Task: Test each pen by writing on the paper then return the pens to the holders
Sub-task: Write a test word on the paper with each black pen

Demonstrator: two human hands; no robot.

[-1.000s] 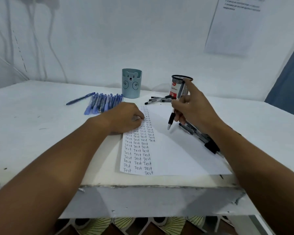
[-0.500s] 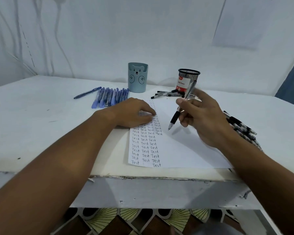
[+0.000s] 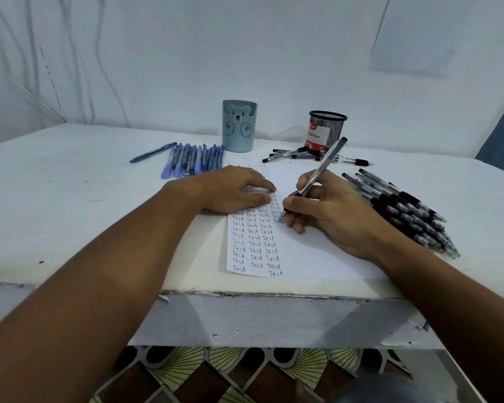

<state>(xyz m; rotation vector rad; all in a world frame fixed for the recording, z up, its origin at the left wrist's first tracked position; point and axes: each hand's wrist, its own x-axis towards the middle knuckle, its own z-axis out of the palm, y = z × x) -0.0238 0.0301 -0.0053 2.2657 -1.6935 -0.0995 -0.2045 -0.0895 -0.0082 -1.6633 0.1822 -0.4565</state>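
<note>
Paper [image 3: 303, 251], a white sheet, lies at the near edge of a white table [image 3: 70, 199], and several columns of the handwritten word "Test" are seen down its left part. The sheet is pressed flat by the left hand [image 3: 233, 190], whose fingers are laid out nearly straight over the top rows. A clear-barrelled pen [image 3: 322, 170] with a black grip is pinched between thumb and fingers of the right hand [image 3: 329, 210]; its tip is set on the paper at the end of a row, at the right edge of the written columns, where a new word appears to be started.

Two holders stand at the back: a pale blue bear-faced cup [image 3: 239, 126] and a black mesh cup [image 3: 328, 129] with a red and white label. No pens are seen sticking out of either. A row of blue pens [image 3: 192, 159] lies just left of the bear cup, a small scatter of black-capped pens [image 3: 297, 154] lies in front of the mesh cup, and a large heap of black-gripped pens [image 3: 405, 210] lies just beside the right forearm.

Judging by the many written words, testing is well advanced, though which pens remain untested cannot be told. The return of the pens to the holders appears not yet begun.
</note>
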